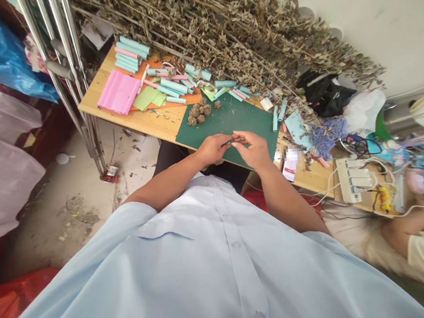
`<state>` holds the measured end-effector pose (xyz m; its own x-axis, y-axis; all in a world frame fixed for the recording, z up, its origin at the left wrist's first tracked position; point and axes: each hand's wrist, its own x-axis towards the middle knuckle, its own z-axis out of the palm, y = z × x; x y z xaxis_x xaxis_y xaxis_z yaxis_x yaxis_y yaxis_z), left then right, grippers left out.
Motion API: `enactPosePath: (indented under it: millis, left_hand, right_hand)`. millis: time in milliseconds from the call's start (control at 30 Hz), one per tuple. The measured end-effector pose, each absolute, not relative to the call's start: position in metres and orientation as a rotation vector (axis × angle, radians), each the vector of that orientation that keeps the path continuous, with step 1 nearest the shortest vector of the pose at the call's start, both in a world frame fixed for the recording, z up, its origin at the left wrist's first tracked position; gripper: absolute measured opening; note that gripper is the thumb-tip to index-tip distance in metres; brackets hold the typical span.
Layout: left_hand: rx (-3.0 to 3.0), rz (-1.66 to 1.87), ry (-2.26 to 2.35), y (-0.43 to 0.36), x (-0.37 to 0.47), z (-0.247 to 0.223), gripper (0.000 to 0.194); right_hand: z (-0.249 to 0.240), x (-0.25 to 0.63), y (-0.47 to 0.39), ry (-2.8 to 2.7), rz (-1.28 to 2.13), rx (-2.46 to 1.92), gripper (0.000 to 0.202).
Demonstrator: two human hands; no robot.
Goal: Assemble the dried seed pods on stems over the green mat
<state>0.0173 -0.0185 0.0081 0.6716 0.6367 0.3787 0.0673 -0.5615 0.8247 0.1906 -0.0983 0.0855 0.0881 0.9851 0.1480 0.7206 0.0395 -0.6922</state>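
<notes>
Blue shirt [201,258] lay nearest; left hand [212,148] and right hand [254,148] pinched a thin piece [230,142] over the green mat [247,119].
It seemed light and easily crushed, best held by its ends.

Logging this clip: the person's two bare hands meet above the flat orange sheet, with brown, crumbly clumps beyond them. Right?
No: the head view shows the left hand and right hand meeting above the flat green mat; the brown, crumbly clumps lie beyond them.
</notes>
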Motion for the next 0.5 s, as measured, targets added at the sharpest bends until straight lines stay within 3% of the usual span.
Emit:
enactPosePath:
  millis: [500]
  left_hand:
    - [2.131,0.852,0.569,-0.02,0.017,0.012,0.019]
  right_hand:
    - [0.095,0.188,-0.111,-1.996,0.317,-1.761,0.032]
